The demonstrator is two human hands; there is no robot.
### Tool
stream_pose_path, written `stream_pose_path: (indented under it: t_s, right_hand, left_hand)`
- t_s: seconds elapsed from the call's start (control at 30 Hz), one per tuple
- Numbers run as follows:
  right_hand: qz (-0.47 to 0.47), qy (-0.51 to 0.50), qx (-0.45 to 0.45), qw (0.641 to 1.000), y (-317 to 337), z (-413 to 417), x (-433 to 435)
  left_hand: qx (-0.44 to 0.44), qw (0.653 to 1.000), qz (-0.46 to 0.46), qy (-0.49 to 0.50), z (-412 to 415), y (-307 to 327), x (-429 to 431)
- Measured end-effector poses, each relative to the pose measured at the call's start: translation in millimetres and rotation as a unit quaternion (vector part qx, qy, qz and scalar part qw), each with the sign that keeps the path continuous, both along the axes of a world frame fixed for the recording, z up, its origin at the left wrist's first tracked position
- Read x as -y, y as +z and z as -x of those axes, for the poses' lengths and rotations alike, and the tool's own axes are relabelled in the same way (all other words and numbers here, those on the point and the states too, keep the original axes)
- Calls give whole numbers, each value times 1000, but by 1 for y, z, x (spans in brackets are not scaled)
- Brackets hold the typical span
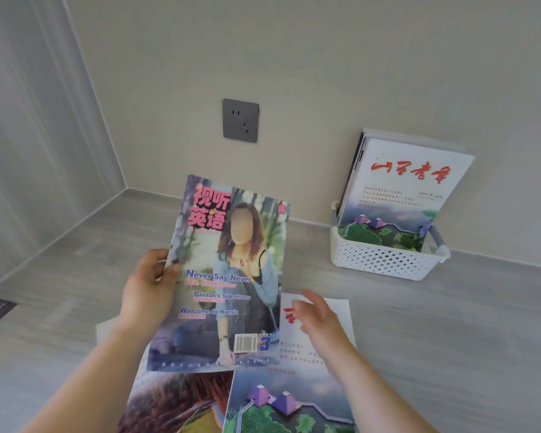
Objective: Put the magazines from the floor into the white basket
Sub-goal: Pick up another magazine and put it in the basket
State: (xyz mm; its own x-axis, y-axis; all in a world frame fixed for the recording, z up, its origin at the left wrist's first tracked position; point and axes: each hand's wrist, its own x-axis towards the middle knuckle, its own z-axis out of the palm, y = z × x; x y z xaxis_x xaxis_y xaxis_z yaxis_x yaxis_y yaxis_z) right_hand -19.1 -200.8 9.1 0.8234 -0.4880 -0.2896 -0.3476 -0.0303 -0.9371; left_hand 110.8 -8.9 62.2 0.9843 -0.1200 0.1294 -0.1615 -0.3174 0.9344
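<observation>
1. Judging the task as partly done: noting a white-covered magazine [403, 182] with a red title already standing in the white basket [384, 260], and the darker edges of at least one more tucked behind it on its left.
2. Gripping the photo-cover magazine [228, 276] by its left edge with the left hand [152, 281], thumb on the cover and fingers curled behind. Holding it raised above the floor [450, 339], left of the basket and well apart from it.
3. Spreading the right hand [317, 314] with straight fingers, holding nothing, over a magazine on the floor. Not managing to tell, through the blur, whether touching the paper.
4. Counting at least two more lying on the floor: a pyramid-cover magazine [294, 398] under the right hand, and a red-brown landscape magazine [181, 401] beside it, partly hidden beneath the held one. Reckoning these and the one in hand as the work left.
5. Pointing the held magazine's title end away toward the wall [325, 73] and its bar-code end toward the body. Running its long axis from near to far, tilting slightly rightward, cover facing up.
6. Finding the basket magazine on its short edge, long axis upright, title on top, leaning back against the wall. Expecting the held one to need tipping upright likewise.
</observation>
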Motion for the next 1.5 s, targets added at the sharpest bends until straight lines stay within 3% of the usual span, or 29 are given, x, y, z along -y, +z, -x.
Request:
stream_pose_path:
  t_s: [0.07, 0.23, 0.47, 0.8, 1.13, 1.33, 1.5]
  right_hand:
    - [-26, -25, 45, 998, 19, -2, 16]
    - [37, -70, 78, 994, 52, 11, 72]
    - [144, -127, 102, 976, 80, 28, 153]
    - [249, -223, 206, 920, 129, 12, 263]
    - [203, -315, 200, 906, 95, -2, 314]
    - [231, -260, 101, 932, 60, -7, 321]
    - [188, -288, 111, 932, 44, -20, 322]
  left_hand:
    - [-2, 999, 21, -29, 5, 6, 17]
    - [-15, 995, 48, -89, 16, 14, 69]
    - [28, 992, 16, -125, 28, 27, 159]
    - [102, 984, -45, -142, -16, 58, 283]
    - [77, 978, -65, -181, -34, 43, 344]
    - [53, 975, -141, -165, -43, 13, 350]
    - [12, 974, -144, -173, -43, -11, 353]
